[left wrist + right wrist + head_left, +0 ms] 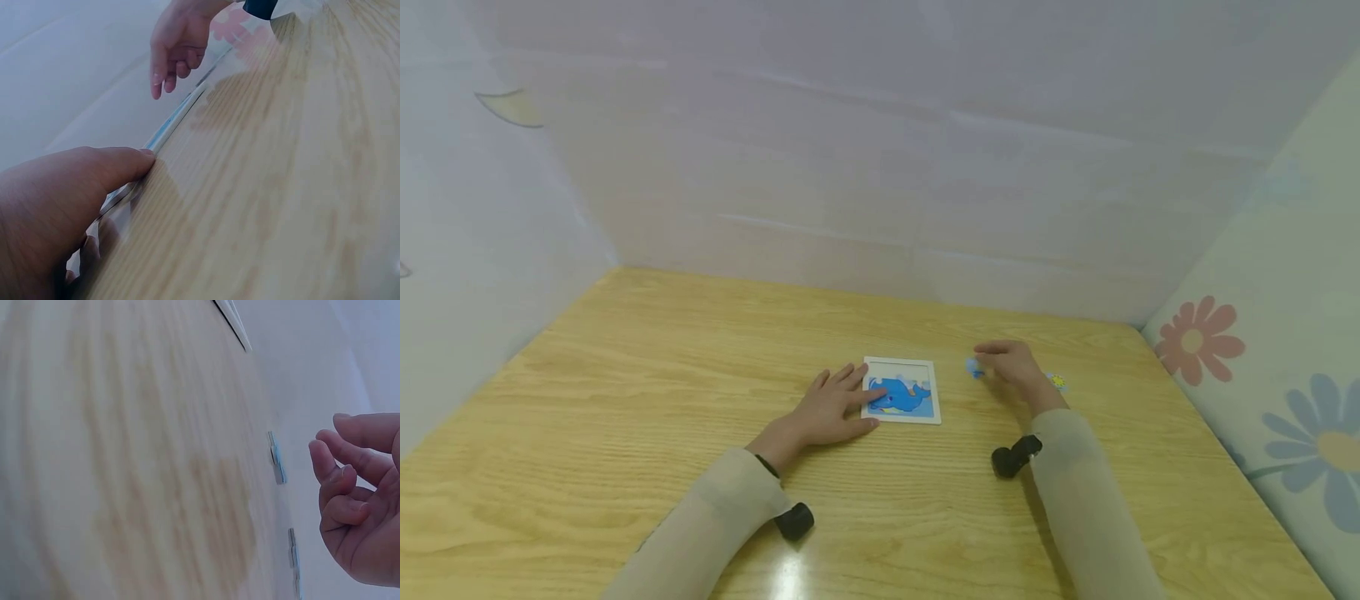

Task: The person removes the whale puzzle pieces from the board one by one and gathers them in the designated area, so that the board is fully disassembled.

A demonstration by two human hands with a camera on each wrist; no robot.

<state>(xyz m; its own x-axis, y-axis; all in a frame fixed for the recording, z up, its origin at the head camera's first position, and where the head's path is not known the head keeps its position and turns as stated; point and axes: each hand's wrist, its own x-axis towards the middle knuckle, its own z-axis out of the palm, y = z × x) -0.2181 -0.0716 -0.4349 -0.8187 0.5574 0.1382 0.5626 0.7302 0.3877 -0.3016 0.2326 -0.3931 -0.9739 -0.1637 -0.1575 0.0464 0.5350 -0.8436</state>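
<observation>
A white-framed jigsaw puzzle [937,404] with a blue whale picture lies flat on the table. My left hand [835,412] rests across its left side with the fingers spread, and the left thumb [128,164] touches the near edge of the frame. Over the table to the right of the puzzle hovers my right hand [1017,369], its fingers loosely bent. Just below its fingertips is a small blue puzzle piece [973,367], flat on the wood in the right wrist view. Nothing shows between the right fingers [340,481].
Another loose piece with a yellow sun [1057,381] lies right of my right wrist. The wooden table [700,358] meets a pale wall covering [850,167] at the back and a flower-printed one [1285,333] at the right.
</observation>
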